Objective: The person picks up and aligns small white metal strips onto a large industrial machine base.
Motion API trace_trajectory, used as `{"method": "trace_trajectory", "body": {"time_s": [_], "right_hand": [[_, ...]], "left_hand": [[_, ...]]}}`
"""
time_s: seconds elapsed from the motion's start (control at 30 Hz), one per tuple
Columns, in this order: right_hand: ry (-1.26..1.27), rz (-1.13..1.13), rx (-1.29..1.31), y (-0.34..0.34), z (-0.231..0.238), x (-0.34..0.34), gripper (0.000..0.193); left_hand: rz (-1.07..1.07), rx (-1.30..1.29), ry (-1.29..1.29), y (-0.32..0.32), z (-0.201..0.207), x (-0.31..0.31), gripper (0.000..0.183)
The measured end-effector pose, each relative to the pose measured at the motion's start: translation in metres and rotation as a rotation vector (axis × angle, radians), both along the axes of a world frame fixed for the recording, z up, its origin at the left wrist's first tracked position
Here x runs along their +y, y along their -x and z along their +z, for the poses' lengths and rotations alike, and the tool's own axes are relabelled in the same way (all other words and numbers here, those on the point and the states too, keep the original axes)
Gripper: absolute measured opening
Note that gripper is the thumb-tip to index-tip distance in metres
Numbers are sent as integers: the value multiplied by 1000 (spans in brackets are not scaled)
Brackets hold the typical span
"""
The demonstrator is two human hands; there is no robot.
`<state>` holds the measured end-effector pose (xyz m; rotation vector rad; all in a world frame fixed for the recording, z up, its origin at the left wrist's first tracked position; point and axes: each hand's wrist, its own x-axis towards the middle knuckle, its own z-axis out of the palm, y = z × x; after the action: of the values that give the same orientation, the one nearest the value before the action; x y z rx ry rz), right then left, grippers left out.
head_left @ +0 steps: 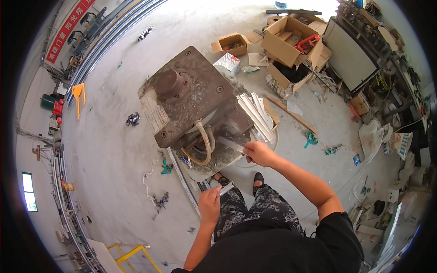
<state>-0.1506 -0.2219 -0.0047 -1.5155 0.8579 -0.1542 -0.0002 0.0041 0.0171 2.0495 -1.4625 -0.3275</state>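
My left hand [210, 205] is closed round a short hollow metal profile [226, 188], held low in front of my legs with its open end up and to the right. My right hand [258, 154] grips the near end of a flat, pale metal strip [231, 144]. The strip's far end reaches into the space under the head of a heavy brown machine [200, 86]. A bent hose [208, 145] loops out of the machine's near side. Several white profile lengths [256, 116] are piled at the machine's right, just beyond my right hand.
Open cardboard boxes [283, 42] stand at the far right, one holding a red tool [307, 43]. A wooden strip [291, 114] lies on the floor to the right. Long metal bars [184, 179] rest left of my feet. Cluttered shelving [400, 73] lines the right side.
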Motion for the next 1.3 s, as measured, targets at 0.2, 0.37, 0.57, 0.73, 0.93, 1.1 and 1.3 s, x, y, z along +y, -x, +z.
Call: {"method": "trace_trajectory", "body": {"time_s": [0.2, 0.37, 0.57, 0.73, 0.93, 1.1, 1.3], "right_hand": [[8, -115, 56, -6, -3, 18, 23], [116, -388, 16, -24, -14, 61, 22], [-14, -518, -3, -36, -6, 76, 22], [267, -471, 187, -43, -18, 71, 22], [115, -611, 84, -74, -26, 73, 23], [22, -545, -15, -66, -14, 61, 25], [73, -552, -7, -63, -19, 63, 24]], "left_hand": [[-25, 79, 2, 3, -6, -6, 18], [-24, 114, -64, -3, -10, -13, 18], [-32, 203, -145, -5, -9, -21, 18], [5, 285, -170, -10, -1, -24, 19], [-32, 309, -257, -19, -4, -25, 25], [-115, 434, -128, -36, -4, -30, 25], [-181, 515, -175, -47, 7, -41, 27]]}}
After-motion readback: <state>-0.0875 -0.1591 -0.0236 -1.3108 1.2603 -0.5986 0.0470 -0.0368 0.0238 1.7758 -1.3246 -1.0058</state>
